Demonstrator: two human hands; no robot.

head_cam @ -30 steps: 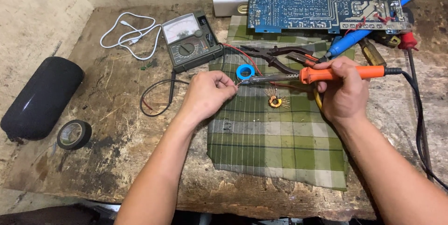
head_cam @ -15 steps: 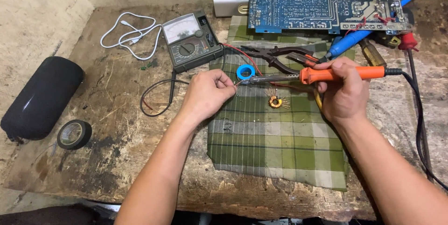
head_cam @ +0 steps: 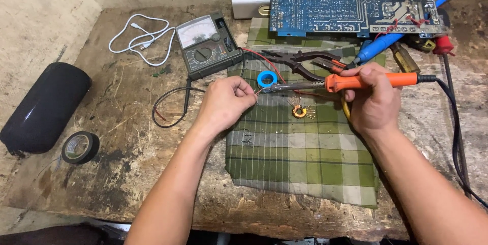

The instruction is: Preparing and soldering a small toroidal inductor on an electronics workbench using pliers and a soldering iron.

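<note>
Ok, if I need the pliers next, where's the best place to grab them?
Probably by the handles. The pliers lie flat on the cloth with the dark handles spread toward the left, near the meter, and the jaws pointing right, under the soldering iron in the right hand. Come from above on the left, clear of the iron's metal shaft.

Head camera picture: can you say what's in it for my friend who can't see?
A person's right hand holds an orange soldering iron, tip by the left hand, above a copper coil on green cloth.
</note>
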